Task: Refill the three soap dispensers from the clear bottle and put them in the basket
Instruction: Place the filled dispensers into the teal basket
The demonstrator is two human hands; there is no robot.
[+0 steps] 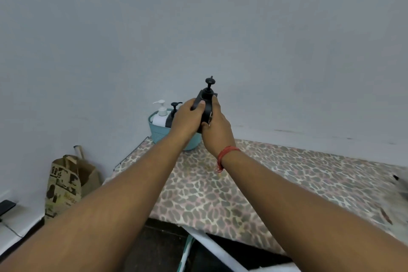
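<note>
Black dispenser (206, 104): I see left hand (187, 120) and right hand (217, 130) curled round it, raised.
Basket (159, 133), table's far-left corner: two dispensers inside.
Risk: I judge crowding; could topple the white dispenser (160, 115).

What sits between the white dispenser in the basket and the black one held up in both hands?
The head view shows a second black dispenser standing in the teal basket, right beside the white dispenser, with the left hand partly covering it.

Black dispenser (206, 104) mostly hidden by both hands; basket (157, 131) front covered by left forearm.
</note>
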